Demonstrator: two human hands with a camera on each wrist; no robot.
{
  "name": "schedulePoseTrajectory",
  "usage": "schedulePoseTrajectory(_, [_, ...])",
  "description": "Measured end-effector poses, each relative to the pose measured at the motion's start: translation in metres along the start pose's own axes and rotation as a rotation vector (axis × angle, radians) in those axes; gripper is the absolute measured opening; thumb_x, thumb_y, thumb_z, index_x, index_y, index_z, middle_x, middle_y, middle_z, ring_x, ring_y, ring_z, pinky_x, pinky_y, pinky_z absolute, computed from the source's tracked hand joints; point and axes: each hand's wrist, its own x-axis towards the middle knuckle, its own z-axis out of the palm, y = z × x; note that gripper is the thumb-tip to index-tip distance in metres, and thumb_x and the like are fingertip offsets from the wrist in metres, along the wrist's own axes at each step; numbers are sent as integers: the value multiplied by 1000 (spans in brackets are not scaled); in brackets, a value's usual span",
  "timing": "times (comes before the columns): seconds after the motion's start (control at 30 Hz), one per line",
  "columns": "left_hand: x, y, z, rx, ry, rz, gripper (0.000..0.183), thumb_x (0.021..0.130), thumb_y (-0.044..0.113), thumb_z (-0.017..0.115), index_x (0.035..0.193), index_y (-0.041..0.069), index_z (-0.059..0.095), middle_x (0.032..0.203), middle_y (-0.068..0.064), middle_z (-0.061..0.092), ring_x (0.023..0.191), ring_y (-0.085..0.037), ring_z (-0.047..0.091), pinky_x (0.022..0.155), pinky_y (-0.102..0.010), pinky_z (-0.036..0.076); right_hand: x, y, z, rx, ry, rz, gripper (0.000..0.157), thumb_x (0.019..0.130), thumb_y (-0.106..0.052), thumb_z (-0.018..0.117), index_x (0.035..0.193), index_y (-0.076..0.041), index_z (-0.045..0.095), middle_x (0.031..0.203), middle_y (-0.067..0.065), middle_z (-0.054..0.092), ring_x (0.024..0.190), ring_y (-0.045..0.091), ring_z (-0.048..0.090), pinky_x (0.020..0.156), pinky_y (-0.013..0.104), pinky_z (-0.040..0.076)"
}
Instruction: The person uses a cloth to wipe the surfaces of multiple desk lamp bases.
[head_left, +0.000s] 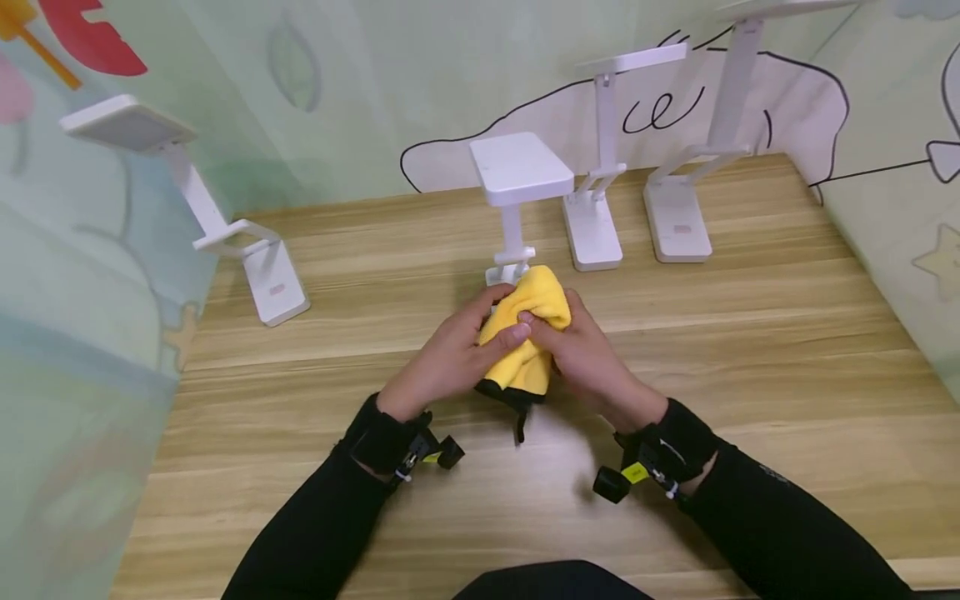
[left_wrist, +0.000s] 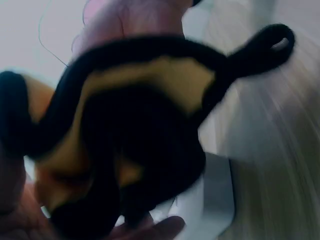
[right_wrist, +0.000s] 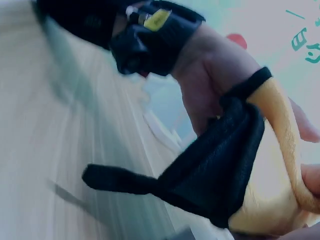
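Note:
A bunched yellow cloth (head_left: 542, 292) with black edging is held up between both hands in the middle of the head view. My left hand (head_left: 446, 358) grips its left side, thumb across the front. On the other side my right hand (head_left: 596, 354) grips it, thumb pressed into the folds. A black hanging loop (right_wrist: 117, 179) dangles from the edging. Directly behind the cloth stands a white folding desk lamp (head_left: 521, 171); its base is mostly hidden, so I cannot tell whether the cloth touches it. In the left wrist view the black edging (left_wrist: 145, 50) is blurred.
Another white lamp (head_left: 273, 283) stands at the left of the wooden table (head_left: 337, 333). Two more, a nearer-centre lamp (head_left: 592, 233) and a taller lamp (head_left: 678, 221), stand at the back right. A printed wall (head_left: 352, 108) borders the table behind and at both sides.

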Motion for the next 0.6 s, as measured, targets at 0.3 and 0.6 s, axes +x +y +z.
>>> schedulePoseTrajectory(0.3, [-5, 7, -6, 229, 9, 18, 76, 89, 43, 66, 152, 37, 24, 130, -2, 50, 102, -20, 49, 86, -43, 47, -4, -2, 17, 112, -149, 95, 46, 98, -31, 57, 132, -7, 37, 113, 10, 51, 102, 24, 55, 84, 33, 50])
schedulePoseTrajectory(0.6, [-11, 1, -35, 529, 234, 5, 49, 81, 2, 57, 125, 22, 62, 126, -6, 59, 104, -19, 52, 82, -41, 50, 1, -2, -16, -415, -113, -106, 40, 96, -28, 60, 130, -8, 58, 130, 10, 59, 115, 21, 55, 96, 44, 48])
